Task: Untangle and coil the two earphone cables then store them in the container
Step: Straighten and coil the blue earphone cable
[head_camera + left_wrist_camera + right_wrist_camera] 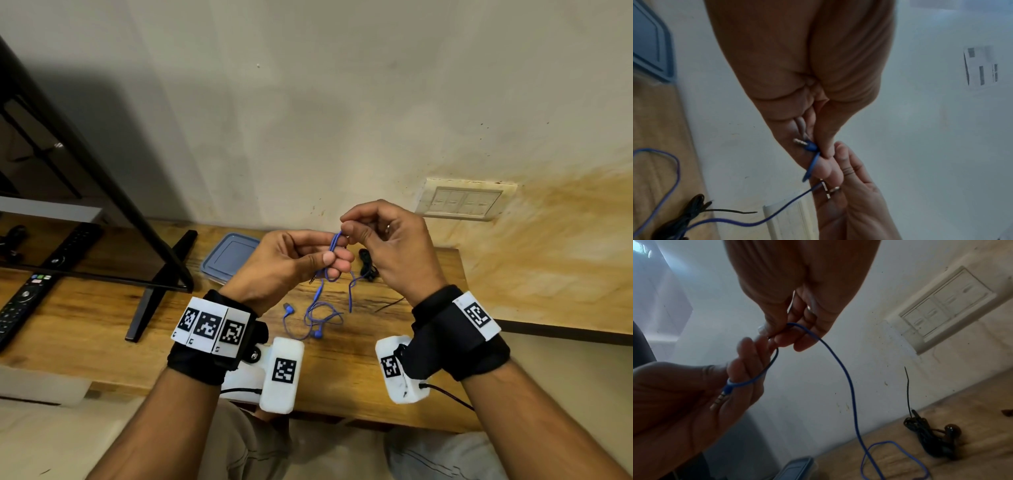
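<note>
The left hand [291, 263] pinches the blue earphone cable [334, 251] at its plug end; the right hand [387, 240] pinches the cable just above, forming a first loop over the desk [85, 318]. The rest trails down to the desk. Thin and limp, it should coil easily but slip; best held near the plug. The black earphones [931, 433] lie bundled nearby, the lidded container [229, 257] behind.

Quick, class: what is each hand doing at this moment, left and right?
Left hand: pinches the blue earphone cable near its plug.
Right hand: pinches the same cable further along.
</note>
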Available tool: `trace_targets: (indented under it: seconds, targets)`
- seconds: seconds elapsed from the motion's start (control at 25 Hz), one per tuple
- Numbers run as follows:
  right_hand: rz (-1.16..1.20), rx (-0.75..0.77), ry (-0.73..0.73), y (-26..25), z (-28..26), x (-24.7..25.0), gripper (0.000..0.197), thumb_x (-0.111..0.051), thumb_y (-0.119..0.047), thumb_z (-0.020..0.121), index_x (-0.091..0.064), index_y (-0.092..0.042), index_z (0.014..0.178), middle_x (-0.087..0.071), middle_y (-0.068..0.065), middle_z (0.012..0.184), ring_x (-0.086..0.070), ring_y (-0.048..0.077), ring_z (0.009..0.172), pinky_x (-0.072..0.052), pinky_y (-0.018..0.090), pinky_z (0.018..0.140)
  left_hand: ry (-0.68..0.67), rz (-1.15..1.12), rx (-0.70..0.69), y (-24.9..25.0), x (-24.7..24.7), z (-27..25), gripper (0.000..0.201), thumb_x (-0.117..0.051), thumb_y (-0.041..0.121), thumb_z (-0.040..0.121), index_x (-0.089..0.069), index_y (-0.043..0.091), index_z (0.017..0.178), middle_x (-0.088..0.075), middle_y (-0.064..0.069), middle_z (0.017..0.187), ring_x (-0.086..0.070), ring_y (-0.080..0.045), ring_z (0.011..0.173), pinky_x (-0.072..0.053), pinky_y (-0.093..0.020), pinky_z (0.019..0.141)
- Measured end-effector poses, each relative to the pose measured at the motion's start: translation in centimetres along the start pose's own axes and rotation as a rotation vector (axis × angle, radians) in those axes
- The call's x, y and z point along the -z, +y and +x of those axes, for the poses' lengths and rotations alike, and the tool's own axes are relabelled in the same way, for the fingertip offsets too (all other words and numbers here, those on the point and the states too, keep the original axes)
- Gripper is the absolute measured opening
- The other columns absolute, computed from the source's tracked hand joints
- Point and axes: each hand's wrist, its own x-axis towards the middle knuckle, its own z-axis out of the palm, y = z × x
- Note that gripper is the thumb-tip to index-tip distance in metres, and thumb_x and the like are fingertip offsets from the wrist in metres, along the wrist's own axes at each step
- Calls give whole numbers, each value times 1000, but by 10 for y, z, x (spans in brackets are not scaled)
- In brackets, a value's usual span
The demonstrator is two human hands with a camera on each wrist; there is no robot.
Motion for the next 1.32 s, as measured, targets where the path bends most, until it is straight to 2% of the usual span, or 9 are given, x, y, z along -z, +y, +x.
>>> trace_targets:
  seconds: [0.2,0.44,0.6,0.8,0.92,1.0,1.08,1.16,1.32]
  targets:
    - [159,-103,-181,-8,0,3,14,-60,3,92,-70,-1,102,-73,9,85,-71,10,75,-56,20,71,21,-37,24,14,-4,-6,28,-63,2,79,-69,-4,106,-74,-16,87,-71,-22,72,-58,-26,69]
    - [77,-21,-161,-16,-6,2,17,-63,2,91,-72,-12,94,-73,2,90,-69,5,85,-52,16,78,-65,-6,72,24,-15,-11,26,-60,4,83,-67,-7,106,-72,-13,80,-66,-17,66,-55,-22,66]
    - [131,-102,-132,-12,-5,-1,14,-63,-2,92,-71,-13,95,-72,2,90,-69,5,84,-53,17,73,-31,-15,21,17,-13,-10,32,-60,6,83,-65,-6,112,-71,-8,79,-63,-13,66,-52,-20,67]
    - [160,-195,-165,-9,-6,-11,27,-53,9,94,-68,-13,99,-70,0,83,-66,7,69,-54,20,62,-8,-66,-69,13,-10,-10,38,-60,-2,81,-64,-1,119,-75,-13,100,-71,-17,86,-54,-20,75]
    - [18,-308,-218,-12,-13,-21,17,-55,-9,99,-70,-17,102,-67,-1,68,-53,3,48,-46,20,50,88,-127,-137,13,-4,-4,43,-59,-9,82,-60,0,123,-70,-20,117,-69,-28,108,-56,-25,84]
    - [-241,-211,-312,-11,-21,-22,16,-58,-21,98,-72,-19,103,-69,-2,71,-54,0,53,-41,14,55,177,32,-166,8,2,1,44,-55,-16,86,-57,1,127,-71,-16,116,-69,-25,109,-56,-27,88]
    - [-430,-46,-369,-12,-26,-20,14,-61,-23,96,-73,-18,101,-71,-5,78,-59,1,65,-40,12,61,254,482,-163,2,7,4,43,-50,-15,92,-57,4,130,-72,-3,110,-71,-12,103,-55,-29,94]
    - [-488,81,-344,-12,-24,-12,10,-66,-21,92,-74,-16,95,-69,-7,82,-58,2,71,-41,13,65,208,772,-140,-2,9,5,37,-49,-8,95,-61,6,127,-73,4,104,-70,-2,95,-54,-28,94]
    - [-456,259,-111,-4,-7,9,2,-71,-11,87,-73,-11,88,-66,-4,81,-58,8,76,-43,16,69,-16,661,-98,5,-1,2,31,-43,-2,100,-66,9,118,-76,-5,92,-69,-10,82,-50,-21,77]
